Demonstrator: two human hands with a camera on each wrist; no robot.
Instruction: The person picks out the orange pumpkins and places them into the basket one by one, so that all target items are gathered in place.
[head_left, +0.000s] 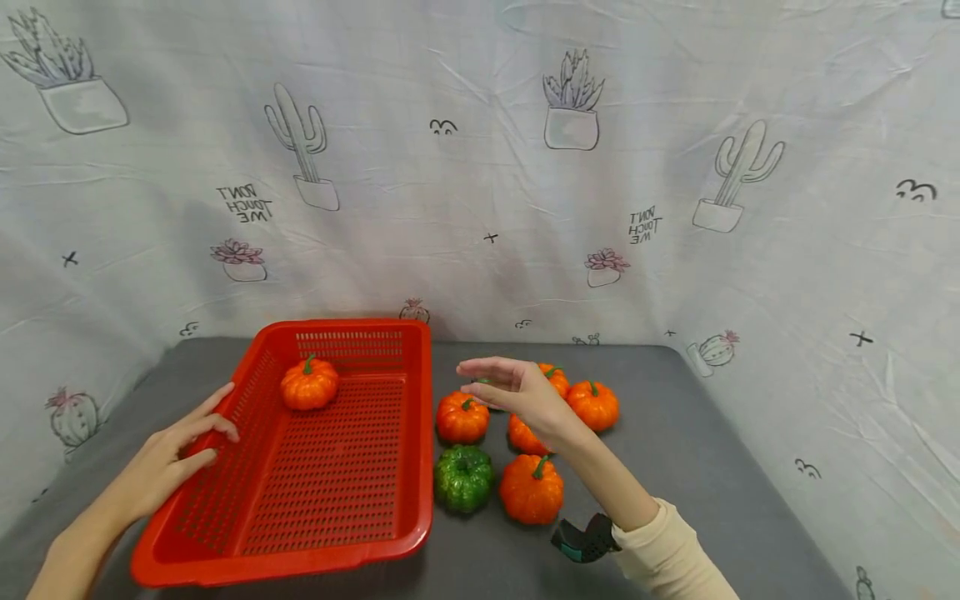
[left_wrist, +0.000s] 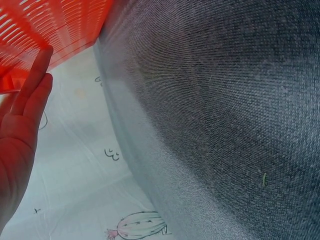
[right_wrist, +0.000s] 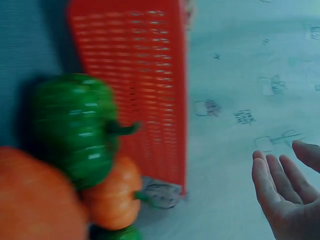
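A red plastic basket (head_left: 330, 467) with slotted walls stands at the left, one orange toy pumpkin (head_left: 310, 384) inside near its far left corner. My left hand (head_left: 168, 462) holds the basket's left rim; in the left wrist view its fingers (left_wrist: 37, 95) lie along the outer wall. My right hand (head_left: 517, 393) is raised over the pumpkins right of the basket, fingers extended, nothing held. Under and around it sit several orange pumpkins, including a front one (head_left: 532, 490) and one beside the basket wall (head_left: 462, 417). A green pumpkin (head_left: 464, 479) sits close to the basket.
A grey cloth-covered table (head_left: 675, 500) lies under everything. Behind and at the sides hangs a pale curtain (head_left: 480, 183) printed with cacti. Another orange pumpkin (head_left: 593, 406) lies farthest right in the group. A dark strap (head_left: 585, 538) is at my right wrist.
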